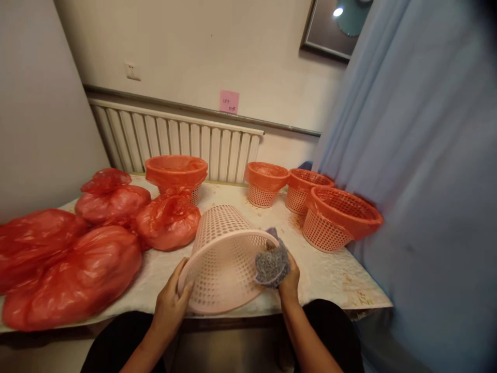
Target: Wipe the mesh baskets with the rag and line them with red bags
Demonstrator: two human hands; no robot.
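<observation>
Room right, crowded left
Red bags [166,225] crowd left of the pale basket [221,225]; bare tabletop [324,282] lies between right hand [290,280] and nearest lined basket [328,230]

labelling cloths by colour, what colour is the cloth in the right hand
The cloth is mottled grey, shown best in the head view.

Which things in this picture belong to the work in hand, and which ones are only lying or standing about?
In use:
- pale basket, tilted, in the left hand
- grey cloth, in the right hand, at the basket's rim

Seemingly just around, untouched:
- red bags
- lined baskets
- pink note
- radiator
- curtain
</observation>
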